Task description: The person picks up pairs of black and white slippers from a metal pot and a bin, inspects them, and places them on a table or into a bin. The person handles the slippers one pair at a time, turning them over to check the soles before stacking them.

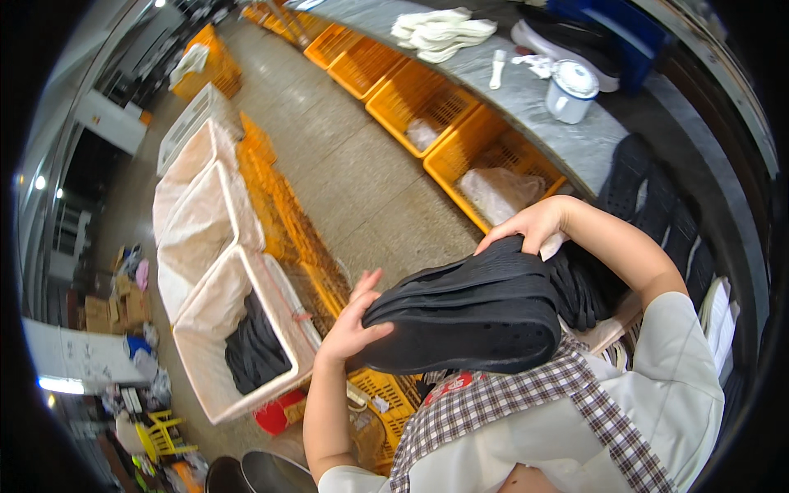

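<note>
Between my two hands, in front of my checked apron, is a stack of black shoe soles (464,329) pressed face to face. My left hand (349,327) is at the stack's left end, its thumb on the nearest sole and its other fingers partly spread behind. My right hand (532,226) grips the upper right of the stack, thumb and fingers bent over the edges. More black soles (579,287) lie just behind and right of it, partly hidden by my arm. A cloth-lined crate (197,361) on the left has black soles (256,345) inside.
Orange crates (394,107) line the underside of a grey worktable (526,107). On the table are white gloves (444,33), a brush (497,70), a lidded mug (571,92) and a dark shoe (567,45). A red bucket (279,413) stands beside the lined crate.
</note>
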Action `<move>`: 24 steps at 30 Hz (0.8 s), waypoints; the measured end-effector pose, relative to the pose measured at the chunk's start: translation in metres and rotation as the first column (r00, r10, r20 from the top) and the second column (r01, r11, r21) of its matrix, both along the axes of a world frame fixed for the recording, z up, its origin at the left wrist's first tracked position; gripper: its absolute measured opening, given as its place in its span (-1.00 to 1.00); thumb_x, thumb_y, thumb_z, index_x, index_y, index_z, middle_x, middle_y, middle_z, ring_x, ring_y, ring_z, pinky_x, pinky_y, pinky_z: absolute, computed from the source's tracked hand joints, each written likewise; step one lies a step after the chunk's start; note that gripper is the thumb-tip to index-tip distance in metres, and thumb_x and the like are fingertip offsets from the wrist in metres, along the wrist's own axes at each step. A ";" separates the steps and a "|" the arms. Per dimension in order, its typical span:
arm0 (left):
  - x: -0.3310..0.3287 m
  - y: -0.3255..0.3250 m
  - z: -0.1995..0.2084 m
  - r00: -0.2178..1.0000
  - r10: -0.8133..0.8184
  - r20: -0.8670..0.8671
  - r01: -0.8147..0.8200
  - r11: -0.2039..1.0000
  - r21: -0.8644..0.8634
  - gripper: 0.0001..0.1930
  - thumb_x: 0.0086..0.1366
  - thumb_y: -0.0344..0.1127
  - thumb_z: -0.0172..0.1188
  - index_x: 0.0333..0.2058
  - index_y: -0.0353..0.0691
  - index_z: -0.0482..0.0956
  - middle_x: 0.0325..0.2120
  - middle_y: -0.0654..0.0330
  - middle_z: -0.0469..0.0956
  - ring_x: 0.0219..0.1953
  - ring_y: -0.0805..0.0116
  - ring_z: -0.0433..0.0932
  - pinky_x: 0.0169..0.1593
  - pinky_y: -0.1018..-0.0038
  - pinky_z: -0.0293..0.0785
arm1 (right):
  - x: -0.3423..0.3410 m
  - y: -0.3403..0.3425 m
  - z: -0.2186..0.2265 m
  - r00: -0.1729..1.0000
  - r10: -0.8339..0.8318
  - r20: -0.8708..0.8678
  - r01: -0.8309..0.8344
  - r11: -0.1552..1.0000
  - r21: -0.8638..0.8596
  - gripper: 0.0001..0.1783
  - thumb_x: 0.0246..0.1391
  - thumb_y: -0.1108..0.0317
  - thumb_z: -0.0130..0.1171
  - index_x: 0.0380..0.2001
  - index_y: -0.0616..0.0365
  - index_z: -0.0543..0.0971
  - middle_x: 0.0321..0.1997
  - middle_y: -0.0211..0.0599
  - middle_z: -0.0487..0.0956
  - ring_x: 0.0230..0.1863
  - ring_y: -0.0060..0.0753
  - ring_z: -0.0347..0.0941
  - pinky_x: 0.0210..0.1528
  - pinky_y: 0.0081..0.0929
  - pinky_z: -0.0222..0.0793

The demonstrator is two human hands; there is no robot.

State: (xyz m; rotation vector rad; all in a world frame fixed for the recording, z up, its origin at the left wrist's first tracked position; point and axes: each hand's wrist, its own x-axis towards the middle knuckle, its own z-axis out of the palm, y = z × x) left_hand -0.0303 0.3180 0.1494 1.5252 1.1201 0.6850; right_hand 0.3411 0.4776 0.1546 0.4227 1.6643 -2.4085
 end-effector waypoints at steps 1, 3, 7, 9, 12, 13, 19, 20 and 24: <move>-0.002 -0.011 -0.005 0.996 0.048 0.079 -0.038 0.992 -0.124 -0.50 0.01 -0.30 0.36 -0.05 -0.24 0.44 0.31 -0.06 0.02 0.36 0.08 -0.05 0.32 0.23 -0.07 | -0.012 0.003 -0.009 1.000 0.028 -0.010 -0.029 0.995 -0.096 -0.19 -0.13 0.49 0.31 0.24 0.22 0.24 0.24 -0.21 0.31 0.19 -0.37 0.26 0.24 -0.46 0.18; -0.001 -0.037 -0.015 0.988 0.120 0.092 -0.095 0.966 -0.240 -0.39 0.11 -0.32 0.31 0.10 -0.24 0.23 0.30 -0.04 0.02 0.33 0.22 0.03 0.30 0.33 0.01 | -0.036 0.004 -0.028 0.997 0.056 0.061 -0.046 0.987 -0.151 -0.22 -0.07 0.45 0.31 0.24 0.22 0.23 0.23 -0.23 0.32 0.20 -0.38 0.26 0.23 -0.45 0.18; 0.007 -0.094 -0.028 0.978 0.208 0.009 -0.190 0.909 -0.371 -0.20 0.13 -0.25 0.30 0.26 -0.25 0.04 0.26 0.03 0.09 0.27 0.23 0.12 0.31 0.37 0.02 | -0.075 -0.004 -0.050 0.970 0.242 0.032 -0.227 0.942 -0.245 -0.28 0.04 0.34 0.26 0.25 0.21 0.23 0.27 -0.23 0.30 0.25 -0.40 0.22 0.27 -0.44 0.14; 0.012 -0.117 -0.033 0.976 0.200 0.080 -0.133 0.852 -0.507 -0.14 0.07 -0.28 0.33 0.28 -0.27 0.04 0.19 0.08 0.21 0.22 0.32 0.18 0.29 0.45 0.05 | -0.094 -0.004 -0.053 0.945 0.328 -0.008 -0.323 0.926 -0.197 -0.34 0.08 0.36 0.21 0.24 0.22 0.25 0.26 -0.23 0.32 0.25 -0.40 0.23 0.28 -0.45 0.13; 0.021 -0.157 -0.035 0.919 0.364 0.151 -0.271 0.861 -0.431 -0.14 0.00 -0.35 0.36 0.26 -0.28 0.10 0.14 0.11 0.28 0.19 0.35 0.22 0.27 0.45 0.10 | -0.126 -0.004 -0.053 0.927 0.358 -0.113 -0.374 0.900 -0.223 -0.36 0.17 0.19 0.11 0.24 0.24 0.24 0.24 -0.16 0.34 0.23 -0.32 0.27 0.27 -0.44 0.16; 0.028 -0.172 -0.034 0.882 0.449 0.140 -0.353 0.829 -0.435 -0.14 -0.01 -0.36 0.37 0.25 -0.29 0.11 0.13 0.12 0.29 0.18 0.36 0.23 0.26 0.45 0.11 | -0.139 -0.007 -0.055 0.922 0.332 -0.198 -0.381 0.866 -0.323 -0.34 0.18 0.10 0.08 0.24 0.24 0.23 0.24 -0.14 0.34 0.22 -0.28 0.28 0.26 -0.41 0.18; 0.071 -0.279 -0.013 0.262 0.962 0.070 -0.861 0.266 -0.433 -0.12 -0.12 -0.48 0.35 0.23 -0.28 0.14 0.12 0.12 0.31 0.14 0.29 0.30 0.20 0.37 0.20 | -0.183 -0.023 -0.076 0.940 -0.338 0.040 0.339 0.923 -0.184 -0.49 0.25 -0.08 -0.11 0.06 0.06 0.39 0.03 -0.32 0.49 -0.06 -0.41 0.47 -0.11 -0.43 0.41; 0.075 -0.302 -0.006 0.056 0.949 0.310 -0.878 0.194 -0.437 -0.13 -0.11 -0.45 0.40 0.21 -0.35 0.15 0.07 0.10 0.34 0.11 0.29 0.33 0.19 0.40 0.23 | -0.183 -0.023 -0.082 0.914 -0.397 0.084 0.406 0.898 -0.168 -0.61 0.25 0.00 -0.08 -0.02 -0.01 0.43 -0.05 -0.42 0.52 -0.14 -0.51 0.47 -0.23 -0.54 0.37; 0.060 -0.412 0.036 -0.528 0.815 0.238 -0.849 -0.507 -0.147 -0.07 0.00 -0.47 0.34 0.29 -0.29 -0.06 0.12 -0.02 0.28 0.10 0.13 0.34 0.17 0.31 0.31 | -0.167 -0.027 -0.107 0.883 -0.423 0.200 0.444 0.894 -0.068 -0.72 0.23 0.08 -0.02 -0.13 -0.02 0.46 -0.20 -0.50 0.52 -0.24 -0.58 0.44 -0.29 -0.57 0.34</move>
